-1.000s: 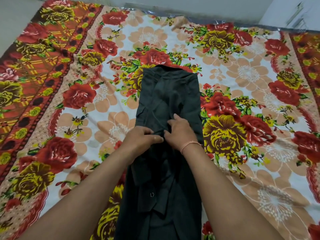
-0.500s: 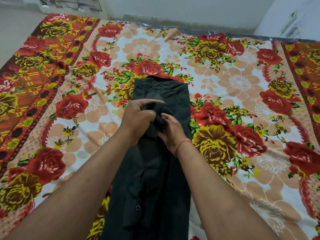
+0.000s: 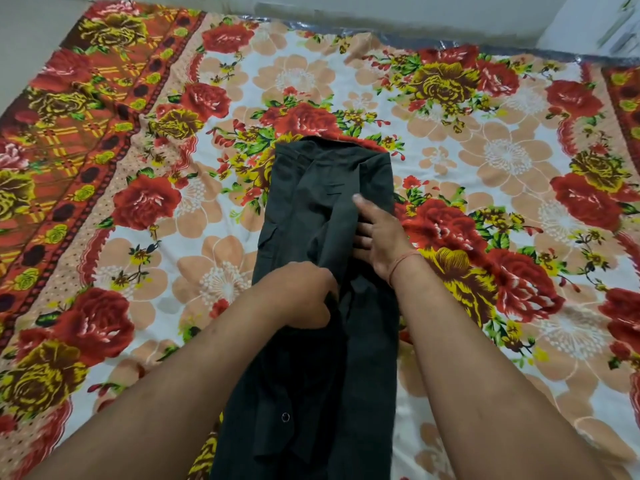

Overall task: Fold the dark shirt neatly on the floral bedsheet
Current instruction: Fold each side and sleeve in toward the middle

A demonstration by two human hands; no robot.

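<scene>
Dark shirt (image 3: 322, 237) lies on the floral bedsheet (image 3: 519, 161), already narrowed into a long strip running from the near edge of the view, between the two forearms, to its far end well beyond both hands.

Left hand (image 3: 304, 292): on the shirt about mid-length, at the strip's left half. Fingers curled down and inward, bunching fabric near the centre seam. Fingertips are hidden under the hand and the cloth, so the grip looks like a pinch on a fold but cannot be confirmed finger by finger.

Right hand (image 3: 379, 237): slightly farther along than the left, on the strip's right half near its right edge. Fingers loosely spread, pointing left across the cloth; some are tucked under a raised lengthwise fold, thumb on top of it. Appears to hold that fold. Thin orange-red thread band (image 3: 401, 259) on the right wrist.

The hands sit near each other but apart, with a ridge of dark cloth between them.

Shirt detail: a small dark button (image 3: 285, 417) shows near the left forearm; a pocket flap (image 3: 272, 235) shows at the left edge, just beyond the left hand.

Beyond the bedsheet's far edge, a pale wall (image 3: 381, 8).
</scene>
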